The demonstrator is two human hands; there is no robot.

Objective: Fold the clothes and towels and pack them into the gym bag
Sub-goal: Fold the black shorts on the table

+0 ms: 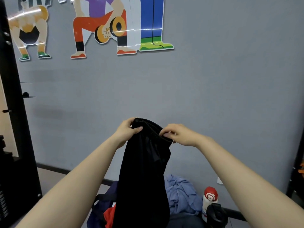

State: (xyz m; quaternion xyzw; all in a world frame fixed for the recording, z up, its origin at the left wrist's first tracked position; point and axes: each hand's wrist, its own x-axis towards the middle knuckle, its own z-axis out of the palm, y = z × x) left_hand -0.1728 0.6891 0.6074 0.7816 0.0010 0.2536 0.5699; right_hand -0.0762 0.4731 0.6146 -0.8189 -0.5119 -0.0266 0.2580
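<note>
I am pinching the black shorts [144, 170] at the waistband with my left hand [127, 130] and right hand [176, 134], letting them hang straight for folding.

No legible text appears anywhere: the white bottle [209, 201] with a red cap carries markings too blurred to read, and the wall mural [92, 25] of weightlifters bears no words.

Light was even and fairly bright; glare streaked the glossy wall stickers [118, 28] at eleven o'clock. Edges bowed from wide-angle distortion, and the picture looked slightly soft.
</note>
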